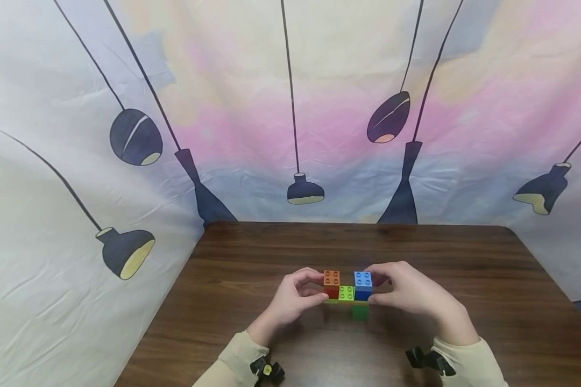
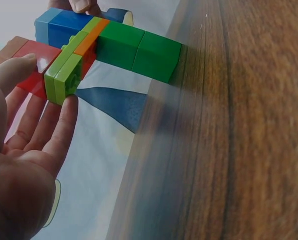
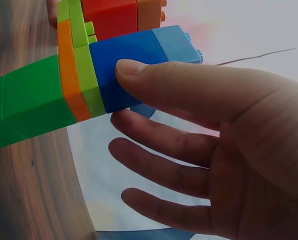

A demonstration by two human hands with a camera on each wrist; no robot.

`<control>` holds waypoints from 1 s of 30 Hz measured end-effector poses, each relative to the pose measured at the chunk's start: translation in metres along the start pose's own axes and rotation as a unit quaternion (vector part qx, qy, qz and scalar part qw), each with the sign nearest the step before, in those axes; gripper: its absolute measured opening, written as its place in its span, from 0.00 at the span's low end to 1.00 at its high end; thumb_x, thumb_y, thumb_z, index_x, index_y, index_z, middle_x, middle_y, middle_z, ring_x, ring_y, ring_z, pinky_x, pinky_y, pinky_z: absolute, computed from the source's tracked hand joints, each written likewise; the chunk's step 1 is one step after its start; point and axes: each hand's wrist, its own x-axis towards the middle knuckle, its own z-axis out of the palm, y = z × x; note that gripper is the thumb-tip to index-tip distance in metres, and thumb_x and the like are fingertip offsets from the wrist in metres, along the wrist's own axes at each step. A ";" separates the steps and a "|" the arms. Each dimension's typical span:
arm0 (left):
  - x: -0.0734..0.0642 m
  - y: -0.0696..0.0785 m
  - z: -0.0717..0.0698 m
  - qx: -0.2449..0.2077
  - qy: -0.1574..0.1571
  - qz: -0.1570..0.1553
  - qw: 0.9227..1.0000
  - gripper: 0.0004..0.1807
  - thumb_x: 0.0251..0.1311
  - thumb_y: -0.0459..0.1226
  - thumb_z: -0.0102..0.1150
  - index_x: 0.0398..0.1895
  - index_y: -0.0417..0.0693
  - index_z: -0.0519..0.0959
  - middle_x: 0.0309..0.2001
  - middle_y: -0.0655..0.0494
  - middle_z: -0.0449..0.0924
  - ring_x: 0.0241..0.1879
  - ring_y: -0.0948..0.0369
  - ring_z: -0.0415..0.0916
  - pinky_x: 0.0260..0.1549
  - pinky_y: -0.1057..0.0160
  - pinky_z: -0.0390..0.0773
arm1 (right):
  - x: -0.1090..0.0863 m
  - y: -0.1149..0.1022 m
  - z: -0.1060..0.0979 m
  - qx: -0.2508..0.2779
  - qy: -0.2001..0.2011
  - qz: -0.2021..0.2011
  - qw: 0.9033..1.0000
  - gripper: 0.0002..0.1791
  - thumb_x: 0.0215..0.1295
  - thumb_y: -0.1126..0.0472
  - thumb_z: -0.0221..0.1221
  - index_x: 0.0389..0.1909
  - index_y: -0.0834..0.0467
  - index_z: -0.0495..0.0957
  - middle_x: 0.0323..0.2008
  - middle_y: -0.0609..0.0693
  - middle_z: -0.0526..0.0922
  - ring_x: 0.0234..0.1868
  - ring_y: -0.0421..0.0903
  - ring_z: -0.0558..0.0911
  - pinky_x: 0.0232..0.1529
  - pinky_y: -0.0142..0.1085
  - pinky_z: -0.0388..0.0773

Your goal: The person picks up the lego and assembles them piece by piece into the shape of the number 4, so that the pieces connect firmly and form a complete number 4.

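Between the two hands stands an assembly of toy building bricks. Stacked green bricks (image 2: 139, 50) form its lower part, their bottom end right at the tabletop. Across them lie an orange plate (image 3: 69, 70) and lime-green plates (image 1: 346, 293). On top, a red brick (image 2: 39, 55) carries an orange-brown one (image 1: 331, 277) at left; at right, a dark blue brick (image 3: 124, 70) carries a light blue one (image 1: 362, 278). My left hand (image 1: 295, 295) pinches the red side, thumb in front, fingers behind. With thumb on the dark blue brick, my right hand (image 1: 411, 287) grips the other side, its lower fingers spread.
The brown wood-grain table (image 1: 252, 252) extends around the hands. Behind it hangs a pastel cloth (image 1: 252, 134) printed with dark lamps. Black camera mounts (image 1: 267, 371) sit on both wrists, over pale sleeves (image 1: 237, 360).
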 end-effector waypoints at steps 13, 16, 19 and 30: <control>-0.001 -0.001 0.001 -0.001 0.004 -0.009 1.000 0.20 0.63 0.25 0.73 0.59 0.36 0.82 0.56 0.44 0.80 0.55 0.49 0.84 0.54 0.54 0.86 | 0.001 0.006 0.001 0.018 -0.021 -0.007 1.000 0.16 0.64 0.54 0.77 0.49 0.50 0.84 0.40 0.36 0.86 0.45 0.39 0.86 0.49 0.48 0.87; -0.002 -0.002 0.000 -0.004 0.007 -0.008 1.000 0.20 0.64 0.25 0.72 0.59 0.34 0.81 0.57 0.42 0.81 0.54 0.47 0.85 0.53 0.54 0.86 | 0.003 0.009 0.004 0.029 -0.025 -0.012 0.999 0.16 0.65 0.52 0.76 0.48 0.50 0.84 0.40 0.36 0.86 0.45 0.40 0.86 0.49 0.46 0.87; -0.002 -0.003 0.000 -0.006 0.011 -0.009 1.000 0.20 0.65 0.25 0.72 0.59 0.33 0.81 0.58 0.41 0.81 0.53 0.45 0.86 0.54 0.55 0.86 | 0.005 0.012 0.008 0.042 -0.032 0.003 0.999 0.16 0.66 0.51 0.76 0.49 0.50 0.82 0.41 0.38 0.86 0.47 0.41 0.87 0.50 0.44 0.87; 0.000 0.001 0.003 0.032 0.075 -0.051 0.995 0.22 0.68 0.34 0.73 0.64 0.42 0.82 0.59 0.45 0.84 0.58 0.49 0.83 0.55 0.59 0.85 | 0.015 0.022 0.021 0.067 -0.027 0.044 0.996 0.25 0.68 0.49 0.74 0.57 0.59 0.81 0.41 0.43 0.86 0.42 0.44 0.83 0.45 0.40 0.84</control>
